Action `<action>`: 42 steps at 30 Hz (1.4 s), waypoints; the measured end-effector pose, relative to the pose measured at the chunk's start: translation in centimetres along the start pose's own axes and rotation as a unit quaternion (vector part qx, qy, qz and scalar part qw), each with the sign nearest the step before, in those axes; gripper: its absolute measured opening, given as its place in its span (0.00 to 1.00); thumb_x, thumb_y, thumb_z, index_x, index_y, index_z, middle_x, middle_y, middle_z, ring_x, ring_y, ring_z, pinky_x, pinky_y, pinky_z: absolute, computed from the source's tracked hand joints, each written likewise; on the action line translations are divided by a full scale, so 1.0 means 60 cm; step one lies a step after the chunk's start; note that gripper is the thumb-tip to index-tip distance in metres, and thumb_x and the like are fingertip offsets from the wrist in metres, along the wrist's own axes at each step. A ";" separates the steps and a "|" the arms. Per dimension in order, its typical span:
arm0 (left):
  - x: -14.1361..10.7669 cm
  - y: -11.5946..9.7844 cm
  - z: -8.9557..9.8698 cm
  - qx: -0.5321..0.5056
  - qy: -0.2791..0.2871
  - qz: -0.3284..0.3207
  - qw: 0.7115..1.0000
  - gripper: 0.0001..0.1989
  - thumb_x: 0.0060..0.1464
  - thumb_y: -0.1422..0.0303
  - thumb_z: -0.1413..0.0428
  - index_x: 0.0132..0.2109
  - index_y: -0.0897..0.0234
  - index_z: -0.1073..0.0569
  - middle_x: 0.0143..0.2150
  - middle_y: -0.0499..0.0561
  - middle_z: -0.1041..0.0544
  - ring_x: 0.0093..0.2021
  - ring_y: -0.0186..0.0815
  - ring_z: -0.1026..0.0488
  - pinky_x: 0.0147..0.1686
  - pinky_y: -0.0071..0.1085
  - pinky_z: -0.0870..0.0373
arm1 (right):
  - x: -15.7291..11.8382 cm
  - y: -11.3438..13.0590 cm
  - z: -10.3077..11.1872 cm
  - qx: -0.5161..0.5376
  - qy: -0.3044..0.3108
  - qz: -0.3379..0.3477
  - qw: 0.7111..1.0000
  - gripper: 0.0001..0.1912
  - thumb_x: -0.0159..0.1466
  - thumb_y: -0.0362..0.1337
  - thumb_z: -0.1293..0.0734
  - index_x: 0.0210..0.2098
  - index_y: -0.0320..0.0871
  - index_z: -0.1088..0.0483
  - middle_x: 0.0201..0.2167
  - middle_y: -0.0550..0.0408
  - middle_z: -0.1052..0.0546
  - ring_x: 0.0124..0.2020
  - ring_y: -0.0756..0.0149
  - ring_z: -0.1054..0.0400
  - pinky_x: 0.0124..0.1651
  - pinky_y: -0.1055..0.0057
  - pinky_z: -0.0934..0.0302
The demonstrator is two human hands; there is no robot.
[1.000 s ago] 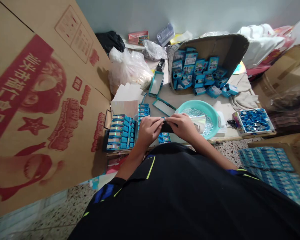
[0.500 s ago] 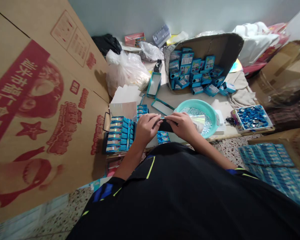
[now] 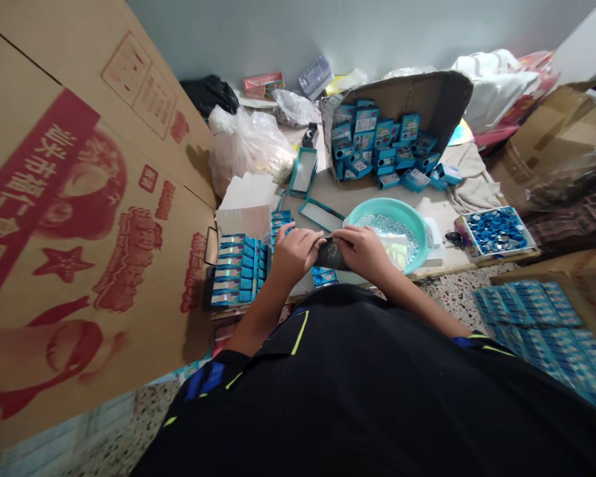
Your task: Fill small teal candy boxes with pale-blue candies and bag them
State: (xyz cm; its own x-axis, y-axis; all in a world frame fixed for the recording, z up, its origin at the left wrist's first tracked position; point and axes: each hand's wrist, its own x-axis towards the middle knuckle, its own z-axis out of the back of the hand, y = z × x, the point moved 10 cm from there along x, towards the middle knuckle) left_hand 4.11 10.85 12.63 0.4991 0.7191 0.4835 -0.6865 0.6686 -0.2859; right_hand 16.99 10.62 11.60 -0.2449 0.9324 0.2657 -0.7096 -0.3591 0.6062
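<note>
Both hands are closed in a pinch on the top edge of a dark, flat, pouch-like piece (image 3: 330,257). A small pale mark shows near its top, and its exact kind cannot be made out. My left hand (image 3: 295,253) grips the left end and my right hand (image 3: 361,250) the right end, fingertips close together. Just beyond my right hand stands a turquoise basin (image 3: 424,228) of small pale beads, with a clear-and-yellowish packet (image 3: 396,250) lying in it. Below the dark piece, several small blue boxes (image 3: 324,277) lie at the table edge.
Left of my hands are rows of blue boxes (image 3: 234,270) and a big brown carton (image 3: 144,278). Shallow trays (image 3: 322,216) lie behind. An open carton (image 3: 442,99) holds more blue boxes. At right sits a box of blue round pieces (image 3: 499,232).
The dark piece has tilted so that more of its face and a pale mark show. My fingertips have shifted slightly along its top edge. The view has moved a little.
</note>
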 end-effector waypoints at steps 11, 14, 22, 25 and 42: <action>-0.031 -0.001 -0.004 -0.037 -0.032 -0.051 0.998 0.13 0.67 0.66 0.43 0.56 0.53 0.21 0.55 0.55 0.18 0.58 0.43 0.23 0.68 0.51 0.41 | -0.009 0.001 0.001 0.024 -0.021 -0.028 0.999 0.15 0.70 0.33 0.38 0.43 0.46 0.18 0.38 0.51 0.17 0.38 0.62 0.26 0.43 0.64 0.39; -0.039 0.008 -0.005 -0.052 -0.029 -0.055 0.997 0.13 0.63 0.63 0.39 0.54 0.52 0.20 0.58 0.56 0.20 0.62 0.46 0.25 0.68 0.54 0.40 | -0.010 0.007 0.004 0.005 -0.028 -0.036 0.999 0.14 0.70 0.34 0.38 0.44 0.47 0.19 0.38 0.51 0.17 0.38 0.61 0.26 0.44 0.62 0.40; -0.084 0.030 -0.027 -0.235 -0.103 0.006 0.967 0.03 0.60 0.66 0.37 0.40 0.57 0.18 0.42 0.51 0.15 0.44 0.38 0.18 0.52 0.41 0.23 | -0.004 -0.076 0.015 0.007 -0.102 -0.093 0.990 0.14 0.70 0.36 0.38 0.45 0.44 0.20 0.43 0.47 0.18 0.43 0.56 0.25 0.49 0.60 0.38; -0.124 0.085 -0.071 -0.347 -0.137 0.207 0.904 0.07 0.57 0.63 0.35 0.36 0.61 0.19 0.38 0.53 0.16 0.40 0.38 0.19 0.45 0.37 0.23 | -0.005 -0.186 0.010 0.000 -0.118 -0.166 0.979 0.15 0.69 0.35 0.39 0.46 0.40 0.21 0.44 0.43 0.19 0.44 0.55 0.26 0.51 0.59 0.37; -0.309 0.144 -0.266 -0.576 -0.108 0.607 0.536 0.21 0.35 0.64 0.25 0.33 0.65 0.27 0.30 0.45 0.23 0.34 0.30 0.24 0.46 0.33 0.25 | -0.113 -0.152 -0.290 0.411 0.135 -0.268 0.861 0.31 0.66 0.55 0.37 0.58 0.37 0.30 0.37 0.50 0.22 0.37 0.62 0.27 0.45 0.63 0.31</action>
State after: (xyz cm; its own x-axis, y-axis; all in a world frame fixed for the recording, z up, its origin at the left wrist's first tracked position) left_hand -2.62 6.33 -12.02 -0.1042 0.8008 -0.5898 0.4087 -0.5062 -0.7594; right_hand 13.59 8.28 -8.77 -0.2523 0.9082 -0.3339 -0.0884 0.3220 0.9426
